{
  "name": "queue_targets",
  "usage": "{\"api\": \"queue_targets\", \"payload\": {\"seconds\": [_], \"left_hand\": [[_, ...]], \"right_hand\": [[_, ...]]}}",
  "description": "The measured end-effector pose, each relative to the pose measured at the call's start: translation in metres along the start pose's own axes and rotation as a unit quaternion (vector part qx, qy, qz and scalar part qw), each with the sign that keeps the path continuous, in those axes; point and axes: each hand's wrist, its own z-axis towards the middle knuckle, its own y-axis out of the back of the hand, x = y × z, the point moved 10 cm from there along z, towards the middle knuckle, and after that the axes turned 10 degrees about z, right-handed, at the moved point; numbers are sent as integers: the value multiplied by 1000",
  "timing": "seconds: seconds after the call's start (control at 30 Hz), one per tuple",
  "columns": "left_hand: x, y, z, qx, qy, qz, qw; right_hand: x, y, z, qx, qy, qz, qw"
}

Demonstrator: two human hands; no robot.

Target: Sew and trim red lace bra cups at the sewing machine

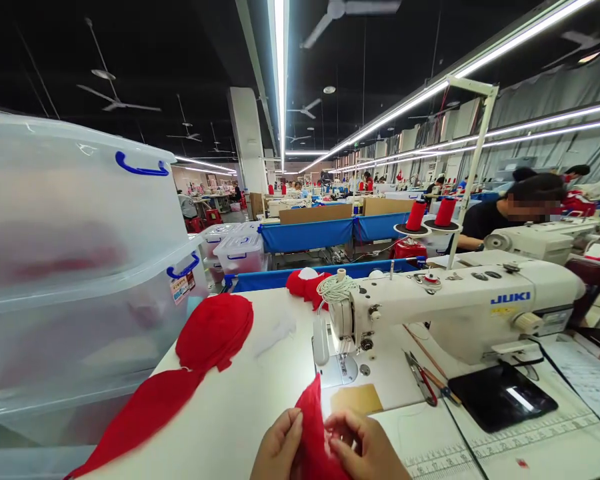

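Observation:
A piece of red fabric (314, 433) is held up between my two hands, its pointed tip upward, just in front of the sewing machine (450, 307). My left hand (279, 443) pinches its left edge between thumb and fingers. On the opposite edge, my right hand (365, 443) grips the cloth with curled fingers, where a pale frayed bit shows. Beyond the fabric tip is the machine's presser foot (344, 367). A tan card (356, 399) lies flat on the table right behind my right hand. The lower part of the fabric runs out of view.
Left on the white table (240, 407) lie a red fabric stack (215, 331) and a long red piece (145, 417). Scissors (421, 380), a black tablet (503, 397) and a printed ruler (530, 440) lie right. Stacked plastic bins (80, 213) stand left; a co-worker (510, 207) sits right.

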Motion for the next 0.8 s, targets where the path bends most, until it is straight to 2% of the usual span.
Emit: {"api": "queue_targets", "payload": {"seconds": [0.07,0.1,0.23,0.33,0.57,0.7,0.8], "left_hand": [[-2,-8,-7,-2,44,-69,997],[-5,-11,-10,-4,54,-84,995],[-13,-17,-12,-12,59,-105,993],[-14,-14,-11,-15,45,-80,996],[-41,-19,-15,31,-60,100,993],[-60,-24,-20,51,-138,254,956],[-65,-39,-27,114,-174,369,906]], "right_hand": [[16,16,-5,-69,23,-3,997],[22,20,-6,-79,25,-3,997],[39,26,-9,-72,44,-30,996],[33,27,-9,-69,22,26,997],[16,31,-10,-90,-30,164,982],[21,38,-11,-112,-28,178,977],[24,45,-12,-136,-17,162,977]]}}
